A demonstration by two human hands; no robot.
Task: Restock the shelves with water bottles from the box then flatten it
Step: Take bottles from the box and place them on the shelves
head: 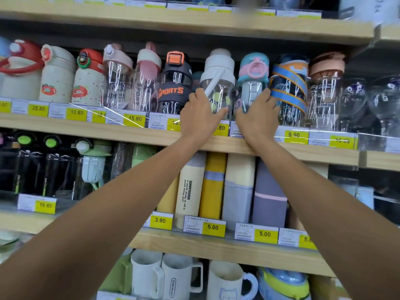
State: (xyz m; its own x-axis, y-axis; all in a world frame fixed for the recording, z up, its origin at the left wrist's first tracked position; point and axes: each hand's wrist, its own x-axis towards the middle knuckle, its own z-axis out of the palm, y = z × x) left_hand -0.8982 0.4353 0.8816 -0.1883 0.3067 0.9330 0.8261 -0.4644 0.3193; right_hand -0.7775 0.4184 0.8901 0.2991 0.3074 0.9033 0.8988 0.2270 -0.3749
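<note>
Both arms reach up to the middle shelf [129,131]. My left hand [200,114] grips the lower body of a clear bottle with a white cap and strap [219,76]. Beside it stands a clear bottle with a blue and pink cap [253,79]; my right hand [257,114] is curled round its lower part. Both bottles are upright on the shelf in a row of others. The box is out of view.
A black "SPORTS" bottle [175,83] stands left of my hands and a blue-and-orange striped bottle [289,83] to the right. Glass goblets [355,98] fill the far right. Tall yellow and grey boxes [216,187] sit below, mugs [164,276] lower still.
</note>
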